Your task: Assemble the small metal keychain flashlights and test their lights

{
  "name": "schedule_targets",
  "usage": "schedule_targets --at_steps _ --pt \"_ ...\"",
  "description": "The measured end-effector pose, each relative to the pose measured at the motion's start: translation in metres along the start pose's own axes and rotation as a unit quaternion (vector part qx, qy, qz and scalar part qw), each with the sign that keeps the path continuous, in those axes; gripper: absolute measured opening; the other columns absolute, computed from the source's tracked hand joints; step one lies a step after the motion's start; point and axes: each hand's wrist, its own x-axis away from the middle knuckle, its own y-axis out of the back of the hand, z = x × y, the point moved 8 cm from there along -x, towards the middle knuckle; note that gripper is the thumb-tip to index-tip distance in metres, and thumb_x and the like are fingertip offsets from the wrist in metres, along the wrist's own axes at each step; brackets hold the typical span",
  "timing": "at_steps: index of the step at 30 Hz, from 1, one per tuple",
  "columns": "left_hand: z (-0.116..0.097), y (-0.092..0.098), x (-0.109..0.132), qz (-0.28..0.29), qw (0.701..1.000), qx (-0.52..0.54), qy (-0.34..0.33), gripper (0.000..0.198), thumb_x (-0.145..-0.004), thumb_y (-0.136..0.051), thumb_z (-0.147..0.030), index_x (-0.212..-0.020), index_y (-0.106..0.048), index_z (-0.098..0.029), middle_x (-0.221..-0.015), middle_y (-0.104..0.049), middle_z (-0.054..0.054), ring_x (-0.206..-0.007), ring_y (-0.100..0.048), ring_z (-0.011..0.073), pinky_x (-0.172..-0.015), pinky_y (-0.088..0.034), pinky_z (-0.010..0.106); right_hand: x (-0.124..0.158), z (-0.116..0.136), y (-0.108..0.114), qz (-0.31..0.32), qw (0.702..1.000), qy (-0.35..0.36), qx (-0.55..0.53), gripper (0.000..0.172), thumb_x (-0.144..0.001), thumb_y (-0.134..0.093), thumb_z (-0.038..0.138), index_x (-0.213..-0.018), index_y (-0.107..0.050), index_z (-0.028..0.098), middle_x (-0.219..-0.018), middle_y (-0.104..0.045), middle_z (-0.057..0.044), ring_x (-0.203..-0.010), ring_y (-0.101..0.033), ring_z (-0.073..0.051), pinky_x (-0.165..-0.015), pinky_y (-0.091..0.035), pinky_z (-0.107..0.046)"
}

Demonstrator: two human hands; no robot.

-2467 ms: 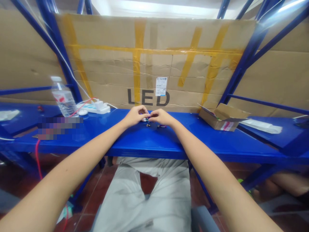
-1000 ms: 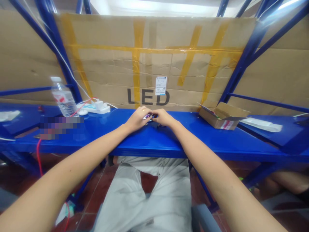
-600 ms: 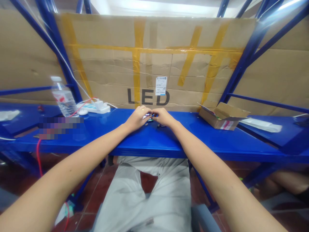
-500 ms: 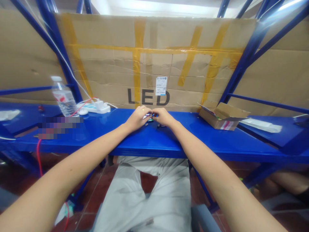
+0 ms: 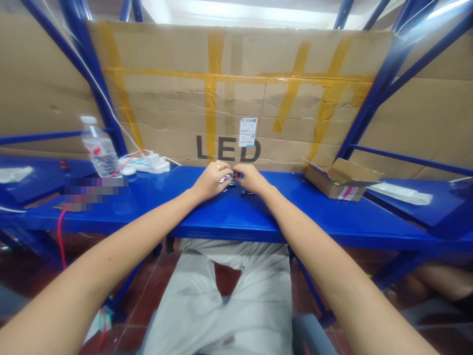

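Note:
Both my hands meet over the middle of the blue table (image 5: pixel 225 217). My left hand (image 5: pixel 211 181) is curled round a small shiny, silvery object (image 5: pixel 226 178), too small to name. Close against its fingertips, my right hand (image 5: pixel 251 177) is bent with its fingers pinched at the right end of that object; what they hold is mostly hidden. Just below the hands lie small dark pieces (image 5: pixel 248 194) and a greenish bit (image 5: pixel 231 184) on the tabletop.
An open cardboard box (image 5: pixel 338 182) stands to the right, beside a white packet (image 5: pixel 402 193). On the left are a water bottle (image 5: pixel 99 150), a white power strip (image 5: pixel 151 164) and a red cable (image 5: pixel 61 241). A large cardboard sheet (image 5: pixel 166 108) rises behind the table.
The fingers of my left hand have shifted slightly around the shiny object. My right hand stays nearly in place, and the view has moved a little.

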Motion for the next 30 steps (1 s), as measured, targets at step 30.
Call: schedule_targets --at_steps 30 --pt "0.053 -0.051 0.027 0.253 0.927 0.122 0.250 0.017 -0.075 -0.064 -0.033 -0.077 -0.069 -0.017 -0.074 -0.070 0.004 -0.072 -0.063 0.0201 -0.066 -0.044 0.029 0.013 -0.018 -0.033 0.188 0.956 -0.126 -0.189 0.027 -0.064 -0.059 0.007 -0.086 -0.073 0.016 -0.070 -0.068 0.003 -0.060 -0.056 -0.010 -0.059 -0.042 -0.020"
